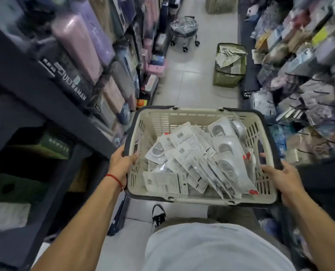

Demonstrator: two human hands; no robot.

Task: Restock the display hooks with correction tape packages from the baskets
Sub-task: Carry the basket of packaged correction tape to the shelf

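correction tape packages, basket, between hands

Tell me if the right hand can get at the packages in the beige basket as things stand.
Probably not right away: the right hand grips the rim of the beige basket, as does the left hand, so both are busy carrying it. The correction tape packages lie uncovered in the open top, so nothing else blocks them.

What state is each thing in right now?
Beige basket: held up by both sides, part full.
Packages: loose pile inside it.
Left hand: grips left rim.
Right hand: grips right rim.
Green basket: on floor ahead, full.
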